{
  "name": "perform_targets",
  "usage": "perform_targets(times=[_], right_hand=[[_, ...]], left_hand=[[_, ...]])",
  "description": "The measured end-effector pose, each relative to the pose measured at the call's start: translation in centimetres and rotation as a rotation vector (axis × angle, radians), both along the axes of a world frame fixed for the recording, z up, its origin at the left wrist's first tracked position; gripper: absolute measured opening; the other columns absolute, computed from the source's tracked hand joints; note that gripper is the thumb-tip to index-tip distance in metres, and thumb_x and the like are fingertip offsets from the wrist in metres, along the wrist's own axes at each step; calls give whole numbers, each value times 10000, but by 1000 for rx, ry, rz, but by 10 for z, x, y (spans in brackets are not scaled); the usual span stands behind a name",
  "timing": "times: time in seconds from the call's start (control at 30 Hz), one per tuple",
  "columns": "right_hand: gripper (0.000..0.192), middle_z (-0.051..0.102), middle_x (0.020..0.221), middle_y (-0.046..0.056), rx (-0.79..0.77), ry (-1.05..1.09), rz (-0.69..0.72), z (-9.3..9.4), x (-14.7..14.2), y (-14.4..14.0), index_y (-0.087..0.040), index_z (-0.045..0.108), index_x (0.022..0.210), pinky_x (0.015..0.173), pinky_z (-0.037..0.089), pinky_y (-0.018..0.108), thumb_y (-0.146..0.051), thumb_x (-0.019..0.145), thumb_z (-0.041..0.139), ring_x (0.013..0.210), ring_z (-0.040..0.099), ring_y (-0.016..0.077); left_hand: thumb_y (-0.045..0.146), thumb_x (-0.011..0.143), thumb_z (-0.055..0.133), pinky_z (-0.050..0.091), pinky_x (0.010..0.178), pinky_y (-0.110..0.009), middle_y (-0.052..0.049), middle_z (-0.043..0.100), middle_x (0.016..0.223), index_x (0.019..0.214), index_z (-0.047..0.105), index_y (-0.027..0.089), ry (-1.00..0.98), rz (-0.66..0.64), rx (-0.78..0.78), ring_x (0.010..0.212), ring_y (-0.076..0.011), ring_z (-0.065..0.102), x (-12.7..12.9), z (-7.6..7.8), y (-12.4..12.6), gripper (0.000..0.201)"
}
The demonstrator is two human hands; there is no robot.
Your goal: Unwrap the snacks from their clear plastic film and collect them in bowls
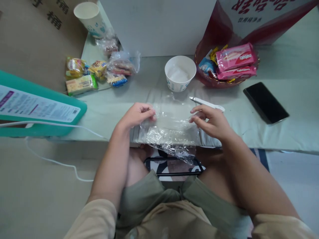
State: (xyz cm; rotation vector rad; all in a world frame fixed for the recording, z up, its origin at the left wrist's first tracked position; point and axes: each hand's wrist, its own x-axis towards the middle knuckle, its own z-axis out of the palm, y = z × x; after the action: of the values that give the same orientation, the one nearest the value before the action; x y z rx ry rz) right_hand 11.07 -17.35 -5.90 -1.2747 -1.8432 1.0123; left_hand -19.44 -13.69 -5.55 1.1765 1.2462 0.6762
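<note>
At the table edge, both hands (pixel 174 119) pinch a crinkled, clear plastic bag (pixel 170 132)

Upside-down Chinese characters "饮用纯净水" stand on the red-and-white box (pixel 261 16).

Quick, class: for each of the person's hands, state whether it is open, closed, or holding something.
Left hand: closed, pinching the left edge of the clear plastic bag.
Right hand: closed, pinching the bag's right edge.
</note>
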Motion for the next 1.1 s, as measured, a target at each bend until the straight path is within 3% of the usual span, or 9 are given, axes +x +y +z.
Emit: perform_targets(times=[0.13,0.27,0.37,0.43,0.57,0.67,0.83,0.97,1.1], right_hand=[[226,742,843,20,64,116,-242,-5,10,7,-253,622,1046,814,565,401,-270,823,654,797,744,210],[479,738,1050,40,134,423,-378,-9,18,11,-342,518,1234,927,583,465,-477,807,688,1038,742,254],[667,688,1300,57,-37,538,-326,-16,13,14,-397,452,1313,925,605,464,-585,738,732,1204,693,262],[593,723,1187,60,-209,496,-291,-22,5,18,-339,536,1191,847,626,417,-548,703,798,1082,733,244],[343,714,745,6,-331,348,-231,-27,-9,22,-238,575,877,684,616,332,-465,749,799,688,723,170],[291,656,601,-49,-253,344,-255,-23,-7,20,-256,592,947,549,577,294,-463,809,743,528,667,147],[262,616,599,-71,-176,449,-276,-13,12,12,-291,622,1036,465,538,292,-465,847,673,461,635,145],[328,726,838,-21,-194,475,-222,-14,19,10,-306,623,1136,519,567,313,-405,825,657,550,678,152],[482,684,1328,20,-187,373,-150,-24,11,17,-351,618,1230,556,549,285,-282,761,700,741,706,144]], left_hand=[[205,860,736,373,410,-183,-14,657,524,707,711,176,-19,302,107,376,-86,527,11,-6,3,157],[291,922,682,269,348,-188,18,680,567,809,667,221,-151,472,180,353,-73,505,11,-3,6,134],[308,925,656,194,328,-191,41,659,552,825,619,244,-249,571,156,343,-66,483,11,3,8,124],[262,880,675,204,333,-179,49,646,547,823,615,246,-283,618,117,350,-60,485,11,5,9,84],[129,735,651,292,328,-192,39,590,470,804,682,211,-210,498,1,323,-95,498,11,3,10,113],[113,702,635,301,317,-200,32,591,463,797,701,195,-179,423,-16,302,-108,499,8,0,10,141],[108,750,632,353,362,-180,26,605,532,655,632,209,-360,486,77,379,-93,530,-4,3,3,139],[131,652,710,432,413,-209,-8,655,619,550,682,204,-455,266,152,463,-105,567,-16,3,-3,129],[34,582,697,460,460,-183,-55,723,668,562,752,167,-117,158,75,520,-109,602,-22,-4,2,145]])
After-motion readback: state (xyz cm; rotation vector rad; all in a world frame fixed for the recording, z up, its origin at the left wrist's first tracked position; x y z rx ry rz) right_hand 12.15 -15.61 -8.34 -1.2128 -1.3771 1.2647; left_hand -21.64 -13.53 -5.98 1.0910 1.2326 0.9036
